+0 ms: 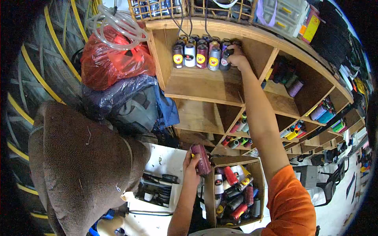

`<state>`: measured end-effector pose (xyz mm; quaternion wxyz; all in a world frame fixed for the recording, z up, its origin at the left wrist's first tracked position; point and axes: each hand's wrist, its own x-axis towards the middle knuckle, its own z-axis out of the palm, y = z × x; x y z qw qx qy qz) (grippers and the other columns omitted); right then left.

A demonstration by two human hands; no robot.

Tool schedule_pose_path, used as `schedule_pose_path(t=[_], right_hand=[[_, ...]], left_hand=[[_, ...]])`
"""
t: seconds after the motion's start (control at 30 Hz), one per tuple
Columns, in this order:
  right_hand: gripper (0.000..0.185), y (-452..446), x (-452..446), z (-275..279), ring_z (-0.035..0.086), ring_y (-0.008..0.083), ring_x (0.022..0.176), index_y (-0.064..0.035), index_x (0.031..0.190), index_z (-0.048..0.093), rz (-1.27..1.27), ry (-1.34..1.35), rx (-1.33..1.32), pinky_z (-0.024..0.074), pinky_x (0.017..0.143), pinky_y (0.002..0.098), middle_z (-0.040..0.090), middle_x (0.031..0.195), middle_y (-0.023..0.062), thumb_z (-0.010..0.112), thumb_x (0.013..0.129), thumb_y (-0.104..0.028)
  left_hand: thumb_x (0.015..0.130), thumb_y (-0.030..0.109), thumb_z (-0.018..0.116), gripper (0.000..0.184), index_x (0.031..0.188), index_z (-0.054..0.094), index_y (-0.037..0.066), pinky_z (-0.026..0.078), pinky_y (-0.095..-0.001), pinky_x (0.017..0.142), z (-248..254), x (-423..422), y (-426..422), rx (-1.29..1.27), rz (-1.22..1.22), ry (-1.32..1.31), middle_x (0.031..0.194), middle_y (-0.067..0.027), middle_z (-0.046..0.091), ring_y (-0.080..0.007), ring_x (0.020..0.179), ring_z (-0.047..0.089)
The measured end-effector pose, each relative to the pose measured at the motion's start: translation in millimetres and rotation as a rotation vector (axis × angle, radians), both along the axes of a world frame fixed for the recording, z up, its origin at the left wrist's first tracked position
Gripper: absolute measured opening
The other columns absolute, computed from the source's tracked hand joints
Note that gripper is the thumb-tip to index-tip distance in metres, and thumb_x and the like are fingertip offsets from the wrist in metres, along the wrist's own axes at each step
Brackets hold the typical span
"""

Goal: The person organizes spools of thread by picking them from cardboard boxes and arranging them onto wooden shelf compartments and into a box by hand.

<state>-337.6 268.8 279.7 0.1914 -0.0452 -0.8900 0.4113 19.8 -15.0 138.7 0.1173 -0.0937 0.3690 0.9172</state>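
Note:
A maroon thread spool (203,160) is gripped in my left hand (191,163), above the left edge of an open cardboard box. My right hand (237,58) reaches into the top shelf compartment, its fingers closed around the upper part of a dark grey thread spool (225,63) at the right end of a row. Beside that one stand a grey spool (214,59), a maroon spool (202,57), a white spool (190,55) and a dark spool (178,57), all upright. More spools show behind them, partly hidden.
The cardboard box (209,192) below holds many jumbled spools. Lower cubbies of the wooden shelf (204,92) hold coloured spools (236,142). On the left are a brown fabric-covered bundle (82,165), a red plastic bag (114,59) and coiled clear tubing (118,29). Wicker baskets (157,15) sit on top.

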Motion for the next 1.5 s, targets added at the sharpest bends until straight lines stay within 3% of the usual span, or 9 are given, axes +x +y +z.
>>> schedule_pose_path(t=[0.37,0.8,0.87,1.0,1.03,1.13,1.27,1.37,1.5], right_hand=[[0.044,2,-10,4,0.061,0.0282,0.092,-0.0099,0.112,0.057,-0.097,0.055,0.41,0.0465,0.084,0.0311,0.061,0.106,0.0169,0.065,0.069,-0.014],[0.046,13,-47,-35,0.059,0.0312,0.1,-0.0043,0.104,0.059,-0.065,0.318,0.012,0.0464,0.086,0.0344,0.061,0.107,0.0194,0.075,0.064,-0.02],[0.045,-40,58,40,0.061,0.0348,0.097,0.0004,0.106,0.057,-0.3,-0.026,0.117,0.0471,0.083,0.0363,0.061,0.109,0.0219,0.071,0.069,-0.021],[0.029,-69,169,6,0.06,0.019,0.092,-0.0024,0.108,0.06,-0.108,0.56,-0.009,0.0452,0.085,0.0294,0.065,0.096,0.0112,0.063,0.081,-0.013],[0.026,-74,204,-12,0.062,0.0309,0.09,-0.0016,0.103,0.059,-0.066,0.533,-0.067,0.0475,0.08,0.035,0.064,0.095,0.0183,0.06,0.079,-0.012],[0.018,-86,313,-82,0.058,0.0096,0.079,-0.0022,0.103,0.058,-0.07,0.102,-0.332,0.047,0.07,0.0251,0.063,0.089,0.0055,0.058,0.088,-0.01],[0.016,-77,448,-203,0.061,0.0159,0.073,-0.0008,0.095,0.059,0.002,-0.139,-0.151,0.0486,0.068,0.0305,0.064,0.081,0.0105,0.061,0.083,-0.011],[0.018,-71,544,-242,0.063,0.0366,0.076,-0.0014,0.093,0.061,-0.146,-0.339,-0.225,0.0493,0.07,0.0423,0.065,0.08,0.0159,0.06,0.08,-0.015],[0.034,-52,589,-273,0.059,0.0371,0.094,-0.0007,0.103,0.056,0.01,-0.467,0.147,0.0489,0.079,0.0432,0.062,0.098,0.0184,0.065,0.079,-0.022]], left_hand=[[0.085,0.017,0.058,0.031,0.112,0.048,0.004,0.056,-0.0383,0.068,-3,-7,-1,-0.012,0.038,0.02,0.097,-0.0157,0.061,-0.0262,0.081,0.064],[0.082,0.013,0.066,0.06,0.134,0.038,0.001,0.048,-0.0315,0.083,5,-27,6,-0.261,0.081,0.229,0.113,-0.0117,0.056,-0.0192,0.098,0.058],[0.081,0.011,0.066,0.063,0.136,0.036,0.001,0.044,-0.031,0.09,39,-44,9,-0.345,0.076,0.379,0.119,-0.0105,0.053,-0.0178,0.105,0.053],[0.083,0.012,0.066,0.063,0.136,0.036,0.0,0.039,-0.0312,0.096,90,-106,36,-0.474,0.161,0.654,0.126,-0.0115,0.049,-0.0188,0.111,0.05],[0.083,0.013,0.066,0.062,0.136,0.036,0.0,0.039,-0.0321,0.097,99,-124,46,-0.458,0.168,0.695,0.126,-0.0126,0.048,-0.0203,0.112,0.049],[0.082,0.015,0.068,0.062,0.134,0.038,-0.002,0.036,-0.0331,0.1,110,-191,86,-0.707,0.283,0.975,0.13,-0.0162,0.048,-0.0225,0.116,0.048],[0.074,0.01,0.072,0.057,0.123,0.045,-0.004,0.041,-0.0411,0.092,119,-257,156,-0.843,0.434,1.097,0.114,-0.025,0.054,-0.0402,0.107,0.051],[0.071,0.002,0.071,0.05,0.115,0.048,-0.005,0.041,-0.0439,0.088,114,-282,203,-0.959,0.493,1.018,0.108,-0.0245,0.054,-0.0422,0.102,0.051],[0.071,-0.002,0.069,0.048,0.114,0.047,-0.004,0.041,-0.0438,0.087,100,-285,224,-0.944,0.588,1.029,0.107,-0.0244,0.051,-0.0425,0.102,0.049]])
